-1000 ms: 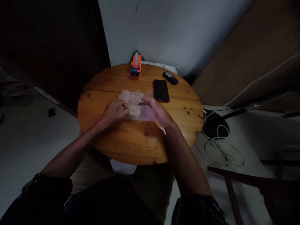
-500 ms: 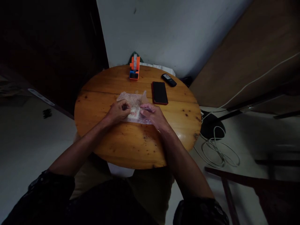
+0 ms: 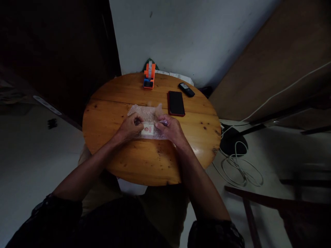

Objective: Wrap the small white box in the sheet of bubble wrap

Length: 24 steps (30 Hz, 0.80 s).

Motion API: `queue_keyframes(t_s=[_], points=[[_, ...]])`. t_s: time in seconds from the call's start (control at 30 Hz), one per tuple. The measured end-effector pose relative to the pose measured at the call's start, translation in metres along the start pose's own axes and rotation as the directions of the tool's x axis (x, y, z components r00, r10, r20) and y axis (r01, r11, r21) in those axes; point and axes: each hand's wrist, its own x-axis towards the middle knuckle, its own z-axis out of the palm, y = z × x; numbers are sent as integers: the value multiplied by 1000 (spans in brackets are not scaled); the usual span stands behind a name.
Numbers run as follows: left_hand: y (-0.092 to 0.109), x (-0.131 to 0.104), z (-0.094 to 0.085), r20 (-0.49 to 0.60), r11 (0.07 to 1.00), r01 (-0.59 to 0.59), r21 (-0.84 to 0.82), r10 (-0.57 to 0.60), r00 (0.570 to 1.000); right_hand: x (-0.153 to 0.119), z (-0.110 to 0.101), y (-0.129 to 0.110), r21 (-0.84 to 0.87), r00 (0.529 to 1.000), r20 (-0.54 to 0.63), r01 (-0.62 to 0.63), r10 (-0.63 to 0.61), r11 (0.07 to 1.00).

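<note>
A sheet of clear bubble wrap [image 3: 146,111] lies on the round wooden table [image 3: 129,163]. On it rests a small white box [image 3: 147,129] with red print, between my two hands. My left hand [image 3: 131,126] is at the left side of the wrap, thumb and forefinger pinched together on it beside the box. At the right side, my right hand [image 3: 170,126] has its fingers closed on the wrap, with a bunched piece showing between thumb and forefinger. The fingertips of both hands are partly hidden.
Behind the wrap stands an orange tape dispenser [image 3: 149,75]. A black phone in a red case [image 3: 176,103] and a small dark handset [image 3: 186,89] lie at the back right. White cable [image 3: 240,165] coils on the floor near a dark wooden chair [image 3: 258,196].
The white box between my hands now shows more clearly, its red print in plain view. My hands have barely moved; the whole view has shifted slightly.
</note>
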Motion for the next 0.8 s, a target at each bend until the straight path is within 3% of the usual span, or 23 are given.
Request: queue_keyframes(t_s=[0.13,0.23,0.33,0.5,0.67,0.8], points=[[-1,0,-1,7,1000,-16,-1,16,1000,-4,1,-12,-269,978,-37,187,-204,945],[-1,-1,-2,41,1000,-26,13,26,999,-8,2,-23,-420,915,7,368,-402,830],[-1,1,-2,73,999,-34,12,33,997,-12,4,-33,-479,848,102,500,-520,721],[-1,2,-5,60,999,-44,27,42,997,-18,10,-42,-529,794,310,601,-523,600],[-7,-7,-32,75,999,3,49,-7,997,-19,11,-42,-559,798,315,593,-513,580],[-15,-12,-50,33,979,59,195,-67,997,-22,12,-47,-594,802,357,591,-479,546]])
